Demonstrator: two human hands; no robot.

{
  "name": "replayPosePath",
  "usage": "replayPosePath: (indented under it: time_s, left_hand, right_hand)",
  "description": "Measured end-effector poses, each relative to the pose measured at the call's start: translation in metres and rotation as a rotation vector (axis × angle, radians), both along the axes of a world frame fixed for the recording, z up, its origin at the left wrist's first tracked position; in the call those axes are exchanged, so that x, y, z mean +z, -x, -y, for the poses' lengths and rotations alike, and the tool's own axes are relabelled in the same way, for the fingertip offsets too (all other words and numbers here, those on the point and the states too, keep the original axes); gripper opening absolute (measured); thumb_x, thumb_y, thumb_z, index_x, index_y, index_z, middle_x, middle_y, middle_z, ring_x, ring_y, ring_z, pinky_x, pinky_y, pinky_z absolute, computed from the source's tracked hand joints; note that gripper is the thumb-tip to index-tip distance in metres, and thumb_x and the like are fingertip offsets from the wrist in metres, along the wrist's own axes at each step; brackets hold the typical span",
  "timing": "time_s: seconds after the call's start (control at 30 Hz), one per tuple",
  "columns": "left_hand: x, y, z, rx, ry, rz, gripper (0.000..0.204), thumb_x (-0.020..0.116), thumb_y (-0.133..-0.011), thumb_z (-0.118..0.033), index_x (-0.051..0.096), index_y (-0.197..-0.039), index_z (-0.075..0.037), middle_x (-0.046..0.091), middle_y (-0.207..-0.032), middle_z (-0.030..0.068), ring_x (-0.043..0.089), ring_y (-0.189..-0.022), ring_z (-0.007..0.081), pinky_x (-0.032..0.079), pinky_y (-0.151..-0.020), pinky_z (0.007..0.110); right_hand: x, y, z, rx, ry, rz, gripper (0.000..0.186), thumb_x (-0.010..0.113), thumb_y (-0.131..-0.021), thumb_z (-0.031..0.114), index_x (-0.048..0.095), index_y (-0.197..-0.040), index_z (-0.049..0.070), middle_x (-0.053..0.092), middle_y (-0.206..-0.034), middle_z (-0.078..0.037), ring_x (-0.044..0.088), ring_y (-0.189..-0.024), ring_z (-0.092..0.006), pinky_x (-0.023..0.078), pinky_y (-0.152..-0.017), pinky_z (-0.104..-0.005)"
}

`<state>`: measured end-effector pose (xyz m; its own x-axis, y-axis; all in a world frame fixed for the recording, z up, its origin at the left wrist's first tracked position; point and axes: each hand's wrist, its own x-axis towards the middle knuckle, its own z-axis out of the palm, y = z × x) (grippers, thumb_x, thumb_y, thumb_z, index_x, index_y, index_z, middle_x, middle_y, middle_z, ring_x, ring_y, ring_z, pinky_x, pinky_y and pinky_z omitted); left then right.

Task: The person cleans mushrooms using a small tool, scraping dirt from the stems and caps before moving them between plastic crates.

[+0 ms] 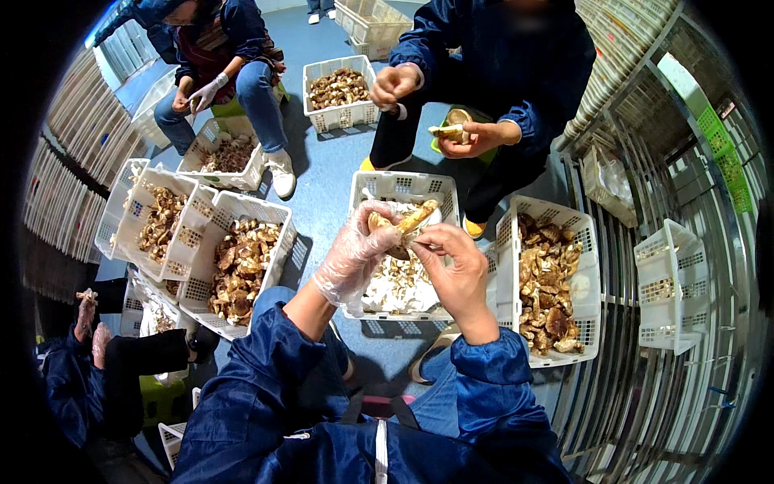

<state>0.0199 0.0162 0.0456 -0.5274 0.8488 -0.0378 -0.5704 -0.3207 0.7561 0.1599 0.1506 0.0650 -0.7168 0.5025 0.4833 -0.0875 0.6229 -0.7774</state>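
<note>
In the head view, a tan mushroom (405,222) is gripped between the gloved left hand (355,256) and the bare right hand (458,270), above a white slotted crate (403,187). 2 fuller white crates (585,242) (278,211) are set alongside on the blue floor (322,189).

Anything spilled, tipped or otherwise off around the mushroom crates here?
Nothing spilled. One oddity: the left hand wears a clear glove, the right hand is bare, both on one mushroom. The crates sit at mixed angles, contents inside.
</note>
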Motion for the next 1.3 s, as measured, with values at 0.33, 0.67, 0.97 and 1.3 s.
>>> replayPosePath:
  time_s: [0.33,0.67,0.97,1.3]
  left_hand:
    - [-0.007,0.002,0.008,0.065,-0.02,-0.351,0.053,0.088,-0.078,-0.001,0.051,-0.114,-0.009,0.059,-0.133,0.0155,0.057,-0.128,0.0243,0.047,-0.11,0.039]
    - [-0.012,0.002,0.012,0.081,0.014,-0.442,0.054,0.09,-0.077,-0.002,0.051,-0.114,-0.009,0.058,-0.138,0.0179,0.058,-0.129,0.025,0.05,-0.109,0.039]
    - [-0.011,0.002,0.014,0.099,0.049,-0.665,0.047,0.092,-0.077,-0.01,0.056,-0.108,-0.007,0.062,-0.136,0.0179,0.057,-0.131,0.0256,0.047,-0.111,0.04]
    - [-0.009,-0.001,0.013,0.08,0.055,-0.621,0.047,0.091,-0.079,-0.011,0.055,-0.109,-0.008,0.061,-0.137,0.018,0.057,-0.131,0.0255,0.047,-0.111,0.04]
  right_hand:
    - [0.005,0.003,0.01,0.026,-0.095,-0.059,0.019,0.08,-0.082,0.002,0.074,-0.099,0.008,0.066,-0.11,-0.009,0.07,-0.098,-0.0265,0.057,-0.083,-0.0353]
    - [0.006,0.002,0.003,0.031,-0.111,-0.056,0.02,0.08,-0.083,0.002,0.073,-0.102,0.008,0.071,-0.113,-0.01,0.073,-0.099,-0.0271,0.059,-0.081,-0.0342]
    - [0.009,-0.001,0.004,-0.016,-0.17,-0.067,0.02,0.081,-0.084,0.003,0.073,-0.102,0.007,0.073,-0.11,-0.011,0.074,-0.096,-0.0281,0.059,-0.079,-0.0346]
    - [0.008,-0.002,-0.002,0.041,-0.232,-0.065,0.021,0.079,-0.081,0.002,0.071,-0.099,0.006,0.075,-0.108,-0.009,0.074,-0.098,-0.0287,0.058,-0.083,-0.0366]
